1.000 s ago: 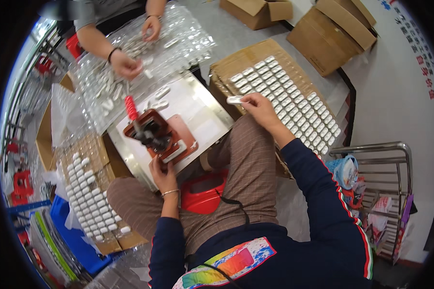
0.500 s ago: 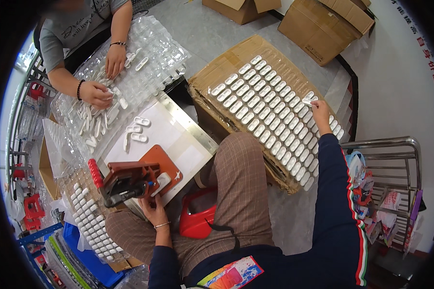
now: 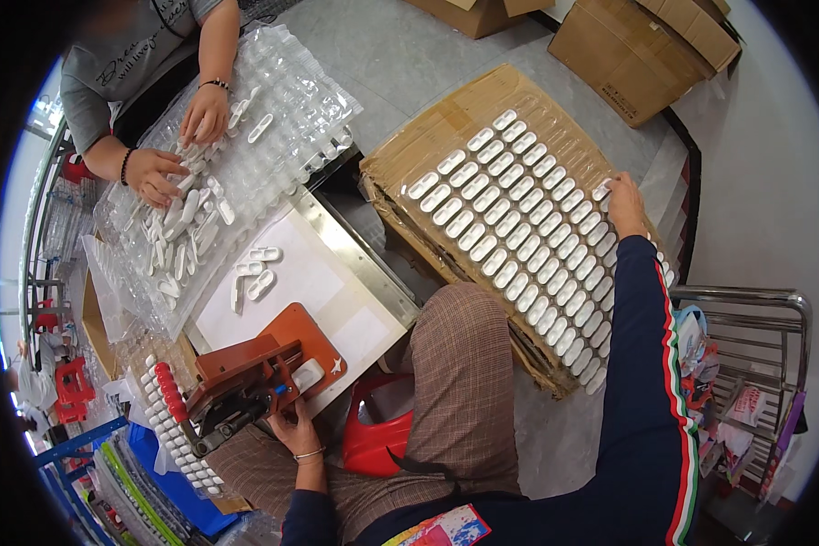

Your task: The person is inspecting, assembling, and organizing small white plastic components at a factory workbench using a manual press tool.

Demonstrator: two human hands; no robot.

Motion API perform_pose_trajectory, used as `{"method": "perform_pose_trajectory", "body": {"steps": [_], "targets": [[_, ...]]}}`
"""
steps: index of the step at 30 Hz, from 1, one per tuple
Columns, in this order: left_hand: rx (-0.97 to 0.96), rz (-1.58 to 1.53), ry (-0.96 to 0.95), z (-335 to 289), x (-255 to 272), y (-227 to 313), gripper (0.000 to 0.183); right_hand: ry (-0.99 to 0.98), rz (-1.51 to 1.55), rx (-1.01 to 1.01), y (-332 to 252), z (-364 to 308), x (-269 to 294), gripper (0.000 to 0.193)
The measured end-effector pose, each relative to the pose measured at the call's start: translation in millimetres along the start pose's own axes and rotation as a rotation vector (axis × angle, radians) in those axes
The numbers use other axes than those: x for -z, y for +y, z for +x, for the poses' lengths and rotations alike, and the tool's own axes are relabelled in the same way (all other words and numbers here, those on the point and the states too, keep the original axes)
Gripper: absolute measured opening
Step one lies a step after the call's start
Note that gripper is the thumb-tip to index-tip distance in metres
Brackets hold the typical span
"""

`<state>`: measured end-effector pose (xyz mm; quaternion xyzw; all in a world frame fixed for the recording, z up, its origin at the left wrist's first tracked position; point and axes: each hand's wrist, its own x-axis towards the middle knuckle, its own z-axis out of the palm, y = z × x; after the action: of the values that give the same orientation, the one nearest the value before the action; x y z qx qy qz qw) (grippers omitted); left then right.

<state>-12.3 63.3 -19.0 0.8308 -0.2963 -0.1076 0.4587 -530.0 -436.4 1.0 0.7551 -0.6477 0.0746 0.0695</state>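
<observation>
At the top right of the tray, my right hand (image 3: 625,207) is closed on a small white oval plastic piece (image 3: 602,189), held by the fingertips. Rows of similar pieces (image 3: 515,237) fill much of the clear plastic tray (image 3: 555,136) on a cardboard box. My left hand (image 3: 293,429) is beside the hand press (image 3: 246,373), thumb and fingers apart, fingertips partly hidden by it. A white oval piece (image 3: 308,374) rests on the press's orange-brown base (image 3: 314,332), near those fingers. Several loose white pieces (image 3: 260,285) lie on the white work surface (image 3: 314,264).
Across from me a co-worker's hands (image 3: 205,116) handle a pile of white pieces (image 3: 187,227) on clear trays. Another filled tray (image 3: 191,464) is at lower left. A red stool (image 3: 364,446) stands by my knee. Cartons (image 3: 628,64) stand behind, a metal rack (image 3: 746,364) at right.
My right hand has come down onto the tray's upper right edge with the white piece. My left hand stays by the press. The whole view has shifted slightly.
</observation>
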Motion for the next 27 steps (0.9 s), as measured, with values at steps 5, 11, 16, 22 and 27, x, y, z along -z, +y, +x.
{"method": "perform_pose_trajectory", "body": {"steps": [5,11,16,22,27], "targets": [[-0.004,0.017,0.031,-1,7,1,0.038,0.019,0.065,0.012,-12,-9,-21,0.025],[-0.076,0.1,0.055,4,1,9,0.034,0.117,0.377,0.182,-34,-1,-56,0.025],[-0.069,0.046,0.067,8,-5,23,0.022,-0.084,0.88,0.379,-197,8,-4,0.028],[-0.087,0.061,0.09,8,6,25,0.026,-0.347,1.007,0.737,-431,-66,67,0.025],[-0.044,-0.002,0.057,6,5,23,0.044,-0.244,0.843,0.74,-523,-99,52,0.037]]}}
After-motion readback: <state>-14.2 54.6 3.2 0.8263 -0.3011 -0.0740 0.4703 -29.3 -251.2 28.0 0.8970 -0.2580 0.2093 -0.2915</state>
